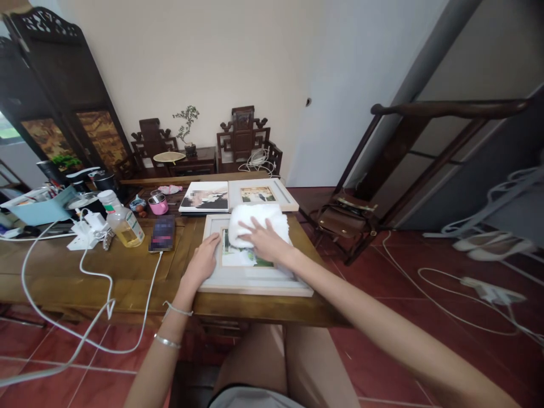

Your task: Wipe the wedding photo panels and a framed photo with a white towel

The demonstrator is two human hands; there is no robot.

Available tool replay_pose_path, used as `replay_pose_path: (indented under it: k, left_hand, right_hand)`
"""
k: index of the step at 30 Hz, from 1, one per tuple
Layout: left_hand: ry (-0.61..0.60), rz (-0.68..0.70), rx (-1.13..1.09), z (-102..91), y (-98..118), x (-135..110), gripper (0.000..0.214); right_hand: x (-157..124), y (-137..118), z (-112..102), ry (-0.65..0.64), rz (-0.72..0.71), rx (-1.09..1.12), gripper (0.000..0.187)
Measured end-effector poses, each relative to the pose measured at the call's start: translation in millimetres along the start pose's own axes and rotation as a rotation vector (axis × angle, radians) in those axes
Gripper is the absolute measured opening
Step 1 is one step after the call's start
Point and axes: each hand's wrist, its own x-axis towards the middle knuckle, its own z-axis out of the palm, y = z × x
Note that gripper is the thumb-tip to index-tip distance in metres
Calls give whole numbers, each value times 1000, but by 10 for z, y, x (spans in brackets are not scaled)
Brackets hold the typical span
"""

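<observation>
A pale picture frame with a photo inside lies flat near the table's front edge. My left hand grips its left side, fingers over the rim. On the upper part of this frame rests a folded white towel, covering some of the photo. My right hand holds the towel against the frame from above, its fingers partly spread over the cloth. Just behind lie a second pale frame and a flat picture panel, side by side.
Left on the wooden table are a phone, a bottle of yellow liquid, a pink cup, a white power strip with cables and a light-blue box. A dark chair with a brown bag stands right.
</observation>
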Motion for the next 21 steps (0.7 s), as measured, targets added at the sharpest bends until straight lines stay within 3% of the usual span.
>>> replay_pose_path:
  k: [4,7,10,13,15,19,21]
  left_hand:
    - [61,26,-65,-52,73,4,50]
    - [136,9,-120,-99,161,11,43]
    - [121,-35,-145,-115,211,11,44]
    - [62,-22,-116,-85,189,4,43]
    - [39,4,-67,-47,140,0,41]
    - [10,19,2,21,20,-4,43]
    - [9,12,3,32,-19,-1,51]
  right_hand:
    - [279,-95,38,4,-9,-36,71]
    - [53,-309,-26,-69,-123,38,69]
    - [-330,-384,-153,-136,-262,164,69]
    - [-528,-215,-314,-234,-332,276,68]
    - [-464,-41,-405,-244,-292,298,67]
    - [34,101,-430,83,-20,116,67]
    - [340,14,-355,214,-26,9,63]
